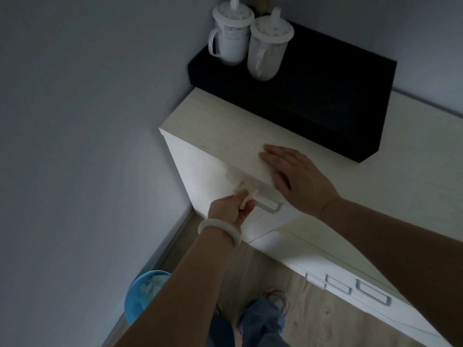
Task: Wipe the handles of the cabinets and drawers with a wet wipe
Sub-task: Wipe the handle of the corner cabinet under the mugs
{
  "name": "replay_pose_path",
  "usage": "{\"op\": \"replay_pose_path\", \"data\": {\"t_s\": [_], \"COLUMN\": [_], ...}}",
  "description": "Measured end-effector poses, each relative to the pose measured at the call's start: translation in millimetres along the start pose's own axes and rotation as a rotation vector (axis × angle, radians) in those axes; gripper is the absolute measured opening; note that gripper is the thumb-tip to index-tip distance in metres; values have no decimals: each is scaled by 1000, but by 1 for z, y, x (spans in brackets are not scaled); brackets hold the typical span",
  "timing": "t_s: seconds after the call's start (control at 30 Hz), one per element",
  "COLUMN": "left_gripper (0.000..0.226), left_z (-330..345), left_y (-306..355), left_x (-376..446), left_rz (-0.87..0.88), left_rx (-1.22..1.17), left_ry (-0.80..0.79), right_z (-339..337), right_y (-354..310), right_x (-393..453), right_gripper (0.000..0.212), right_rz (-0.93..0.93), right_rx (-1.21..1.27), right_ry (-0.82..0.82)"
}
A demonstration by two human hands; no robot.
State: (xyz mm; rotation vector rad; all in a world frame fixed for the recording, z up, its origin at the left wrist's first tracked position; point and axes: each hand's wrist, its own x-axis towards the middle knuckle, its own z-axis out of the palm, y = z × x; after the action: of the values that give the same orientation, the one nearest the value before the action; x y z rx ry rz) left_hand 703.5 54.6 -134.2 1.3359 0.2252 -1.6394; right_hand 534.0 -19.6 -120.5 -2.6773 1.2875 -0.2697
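The left hand pinches a pale wipe between thumb and curled fingers and holds it against the left end of the handle, a light bar on the top front of the cabinet. The wipe wraps over the handle there, and the rest of the bar runs bare toward the right. A white bangle circles that wrist. The right hand lies flat on the cabinet's top, just above the handle, fingers straight and together, gripping nothing; its thumb hangs over the front edge. Farther back on the cabinet's top sits a black box, pushed against the wall. Two white lidded cups stand side by side on the box's left end, each with a straw and a loop handle. To the right of the cabinet, lower down, a second unit carries three more handles in a row. Below the cabinet, at the foot of the left wall, a blue bin stands on the wood floor, with something pale and crumpled inside it. The person's jeans and shoes show on the floor below the cabinet's front.
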Motion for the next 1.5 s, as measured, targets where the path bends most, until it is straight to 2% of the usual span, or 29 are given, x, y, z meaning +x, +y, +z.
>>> {"op": "replay_pose_path", "data": {"t_s": [0.13,0.33,0.5,0.57,0.7,0.87,1.0,1.1,1.2,1.27,1.3,1.4,1.5], "left_gripper": [6,16,8,5,21,7,9,19,17,7,10,12,14], "left_z": [7,16,8,17,30,14,29,39,36,35,34,33,26], "left_y": [-12,-21,-20,-36,-50,-32,-56,-73,-80,-80,-80,-80,-78], "left_x": [0,-5,-1,-8,-12,-3,-3,9,14,8,6,2,5], "left_rz": [14,-99,-3,-24,-39,63,20,43,92,138,150,122,89], "left_rx": [20,96,61,85,131,170,287,327,253,139,81,-26,-25], "left_ry": [15,-38,-8,-16,-42,18,-29,-44,-16,-9,-18,-97,-200], "right_z": [1,0,2,2,3,4,4,4,3,2,2,3,4], "right_y": [-1,-1,1,2,2,4,3,3,3,3,3,4,5], "right_x": [0,-1,0,1,1,0,1,0,0,0,0,0,0], "right_gripper": [51,51,50,50,50,50,50,50,50,50,50,51,50], "right_rz": [6,3,-7,-7,-16,-13,-13,-15,-18,-14,-12,-11,-11], "right_rx": [1,10,18,21,36,39,48,52,61,64,64,61,75], "right_ry": [0,6,14,10,8,13,15,5,8,9,8,-2,3]}}
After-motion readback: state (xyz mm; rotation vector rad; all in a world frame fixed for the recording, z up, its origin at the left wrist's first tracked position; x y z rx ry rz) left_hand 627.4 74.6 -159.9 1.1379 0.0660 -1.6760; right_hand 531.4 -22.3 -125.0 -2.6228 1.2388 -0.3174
